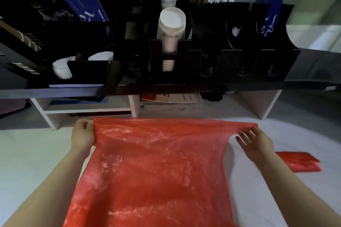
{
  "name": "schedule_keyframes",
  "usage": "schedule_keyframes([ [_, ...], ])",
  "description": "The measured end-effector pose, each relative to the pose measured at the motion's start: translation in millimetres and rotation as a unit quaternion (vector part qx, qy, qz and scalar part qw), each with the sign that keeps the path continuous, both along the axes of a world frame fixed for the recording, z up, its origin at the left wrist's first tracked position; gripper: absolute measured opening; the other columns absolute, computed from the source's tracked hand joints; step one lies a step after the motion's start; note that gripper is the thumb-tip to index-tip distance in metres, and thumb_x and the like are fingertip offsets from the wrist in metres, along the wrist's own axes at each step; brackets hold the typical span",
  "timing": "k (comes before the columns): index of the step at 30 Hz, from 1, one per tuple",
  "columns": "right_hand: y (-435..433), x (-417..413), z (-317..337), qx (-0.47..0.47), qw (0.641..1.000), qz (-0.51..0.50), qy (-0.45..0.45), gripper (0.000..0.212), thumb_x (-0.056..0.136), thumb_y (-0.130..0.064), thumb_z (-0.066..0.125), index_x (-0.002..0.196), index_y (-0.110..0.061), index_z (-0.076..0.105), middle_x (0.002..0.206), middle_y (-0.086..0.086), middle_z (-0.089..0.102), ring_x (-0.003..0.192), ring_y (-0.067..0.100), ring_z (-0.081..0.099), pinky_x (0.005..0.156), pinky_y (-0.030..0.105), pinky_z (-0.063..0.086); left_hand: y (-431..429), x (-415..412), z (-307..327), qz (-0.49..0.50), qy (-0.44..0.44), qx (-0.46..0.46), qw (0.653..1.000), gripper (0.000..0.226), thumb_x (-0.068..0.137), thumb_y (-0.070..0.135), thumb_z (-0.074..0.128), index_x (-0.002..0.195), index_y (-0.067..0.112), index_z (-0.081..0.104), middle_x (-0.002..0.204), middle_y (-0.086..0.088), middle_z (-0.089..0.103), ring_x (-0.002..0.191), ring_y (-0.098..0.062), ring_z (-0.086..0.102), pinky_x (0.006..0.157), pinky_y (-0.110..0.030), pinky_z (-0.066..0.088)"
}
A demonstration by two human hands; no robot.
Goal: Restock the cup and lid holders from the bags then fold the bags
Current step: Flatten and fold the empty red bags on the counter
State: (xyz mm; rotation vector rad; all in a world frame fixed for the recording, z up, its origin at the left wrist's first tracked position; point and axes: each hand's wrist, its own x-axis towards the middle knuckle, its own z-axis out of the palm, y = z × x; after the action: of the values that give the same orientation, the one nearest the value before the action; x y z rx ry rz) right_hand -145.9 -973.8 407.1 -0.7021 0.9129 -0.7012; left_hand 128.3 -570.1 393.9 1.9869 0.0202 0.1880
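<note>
On the white table (27, 153), 1 red bag (156, 162) lies spread flat. Our left hand (83, 132) pinches its far corner with curled fingers; our right hand (256, 142), fingers straight and apart, rests on the other (stretched taut for folding, we judge).

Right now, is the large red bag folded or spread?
Spread: the large red bag is stretched wide, left hand gripping one far corner, right hand resting straight-fingered on the other.
</note>
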Motion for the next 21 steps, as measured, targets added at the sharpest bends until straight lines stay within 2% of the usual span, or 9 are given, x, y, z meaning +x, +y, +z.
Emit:
schedule_keyframes([
  [2, 5, 0, -4, -0.026, 0.995, 0.000, 0.092, 0.010, 0.091, -0.006, 0.052, 0.081, -0.005, 0.055, 0.082, 0.011, 0.060, 0.067, 0.022, 0.064, 0.065, 0.031, 0.052, -4, -3, 0, 0.006, -0.017, 0.024, 1.000, 0.017, 0.097, 0.016, 0.043, 0.088, 0.005, 0.051, 0.081, -0.018, 0.056, 0.075, -0.032, 0.053, 0.071, -0.043, 0.044],
  [3, 8, 0, -8, -0.082, 0.981, -0.009, 0.173, 0.006, 0.087, -0.005, 0.054, 0.081, -0.004, 0.054, 0.078, 0.014, 0.058, 0.059, 0.023, 0.061, 0.055, 0.029, 0.048, -6, -3, -1, 0.001, -0.028, 0.038, 0.999, 0.015, 0.098, 0.015, 0.043, 0.090, 0.005, 0.051, 0.084, -0.020, 0.057, 0.078, -0.033, 0.054, 0.074, -0.043, 0.044],
  [5, 20, 3, -12, -0.221, 0.928, -0.028, 0.300, 0.010, 0.082, -0.010, 0.058, 0.091, -0.010, 0.052, 0.075, 0.010, 0.055, 0.060, 0.026, 0.053, 0.056, 0.027, 0.038, -10, -6, -3, -0.011, -0.050, 0.055, 0.997, 0.015, 0.098, 0.016, 0.043, 0.090, 0.006, 0.051, 0.090, -0.022, 0.059, 0.082, -0.034, 0.055, 0.076, -0.043, 0.042],
  [10, 71, 40, 8, -0.525, 0.805, 0.125, 0.247, 0.013, 0.081, -0.013, 0.065, 0.089, -0.022, 0.060, 0.072, -0.008, 0.061, 0.066, 0.003, 0.056, 0.057, 0.023, 0.038, -34, -27, 3, -0.048, -0.092, 0.052, 0.993, 0.012, 0.099, 0.019, 0.042, 0.093, 0.011, 0.048, 0.088, -0.006, 0.054, 0.080, -0.022, 0.049, 0.072, -0.033, 0.033],
  [13, 102, 78, 18, -0.596, 0.730, 0.266, 0.203, 0.020, 0.084, -0.026, 0.069, 0.103, -0.023, 0.064, 0.092, -0.012, 0.063, 0.082, -0.001, 0.056, 0.071, 0.017, 0.040, -47, -34, 15, -0.087, -0.086, 0.040, 0.992, 0.013, 0.098, 0.019, 0.044, 0.092, 0.009, 0.052, 0.079, 0.004, 0.053, 0.074, -0.017, 0.050, 0.064, -0.032, 0.034],
  [16, 130, 114, 22, -0.633, 0.653, 0.356, 0.212, 0.048, 0.081, -0.041, 0.071, 0.122, -0.017, 0.060, 0.114, -0.003, 0.062, 0.103, 0.011, 0.056, 0.088, 0.026, 0.045, -57, -36, 25, -0.105, -0.076, 0.008, 0.991, 0.014, 0.097, 0.018, 0.047, 0.087, 0.012, 0.055, 0.078, 0.007, 0.055, 0.071, -0.007, 0.052, 0.061, -0.018, 0.038],
  [17, 137, 123, 22, -0.643, 0.630, 0.374, 0.222, 0.051, 0.080, -0.043, 0.072, 0.122, -0.016, 0.059, 0.114, -0.001, 0.063, 0.105, 0.015, 0.057, 0.090, 0.028, 0.045, -59, -35, 27, -0.108, -0.066, -0.010, 0.992, 0.015, 0.097, 0.019, 0.048, 0.084, 0.014, 0.055, 0.078, 0.005, 0.057, 0.070, -0.008, 0.053, 0.062, -0.019, 0.039],
  [18, 141, 129, 22, -0.644, 0.614, 0.391, 0.234, 0.048, 0.079, -0.043, 0.073, 0.117, -0.017, 0.061, 0.109, -0.001, 0.064, 0.101, 0.017, 0.059, 0.086, 0.029, 0.046, -59, -35, 29, -0.107, -0.053, -0.031, 0.992, 0.016, 0.096, 0.019, 0.049, 0.082, 0.016, 0.054, 0.078, 0.002, 0.058, 0.069, -0.010, 0.054, 0.062, -0.023, 0.041],
  [21, 140, 136, 18, -0.645, 0.575, 0.438, 0.248, 0.018, 0.078, -0.037, 0.073, 0.082, -0.026, 0.060, 0.074, -0.012, 0.057, 0.073, 0.013, 0.055, 0.064, 0.026, 0.039, -55, -29, 31, -0.054, -0.029, -0.063, 0.996, 0.020, 0.096, 0.018, 0.049, 0.076, 0.018, 0.053, 0.072, 0.000, 0.057, 0.065, -0.014, 0.052, 0.058, -0.028, 0.040],
])
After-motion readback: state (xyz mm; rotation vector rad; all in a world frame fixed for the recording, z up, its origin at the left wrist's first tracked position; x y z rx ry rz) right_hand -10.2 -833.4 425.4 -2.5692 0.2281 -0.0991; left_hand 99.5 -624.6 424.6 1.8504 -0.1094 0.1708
